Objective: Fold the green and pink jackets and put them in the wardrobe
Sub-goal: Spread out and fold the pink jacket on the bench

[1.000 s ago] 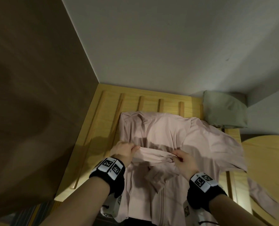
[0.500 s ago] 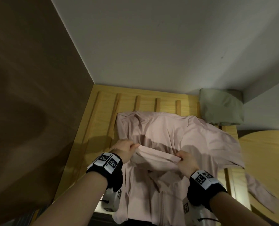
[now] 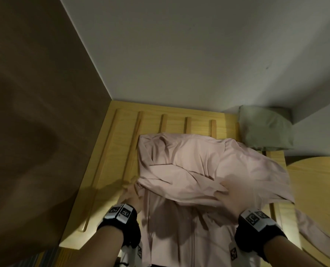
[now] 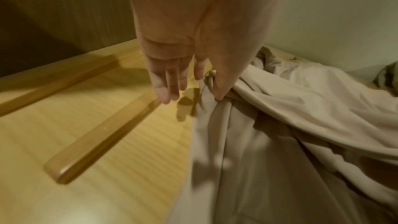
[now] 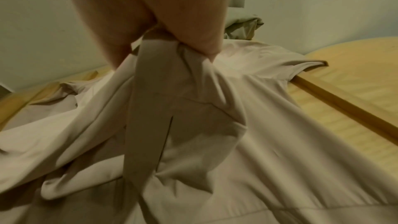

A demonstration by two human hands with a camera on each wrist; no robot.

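The pink jacket point(image 3: 198, 170) lies spread on the slatted wooden surface point(image 3: 117, 151), its upper part folded over towards me. My left hand point(image 3: 130, 189) pinches the fold's left end; in the left wrist view, thumb and forefinger of my left hand point(image 4: 210, 84) nip the pink jacket point(image 4: 280, 125) while the other fingers stay straight. My right hand point(image 3: 227, 191), blurred, grips the fold's right end; the right wrist view shows my right hand point(image 5: 172, 45) bunched round the pink jacket point(image 5: 193, 108). The green jacket point(image 3: 266, 128) sits folded at the back right corner.
A dark brown wooden panel point(image 3: 35, 112) rises along the left side. A white wall point(image 3: 198, 54) stands behind the surface. A round pale wooden top point(image 3: 318, 180) adjoins on the right, with a pink sleeve point(image 3: 314, 228) trailing over it.
Both hands have moved apart and slightly towards me, drawing the pinched fold wider over the jacket's lower part. The right hand is now blurred with motion.
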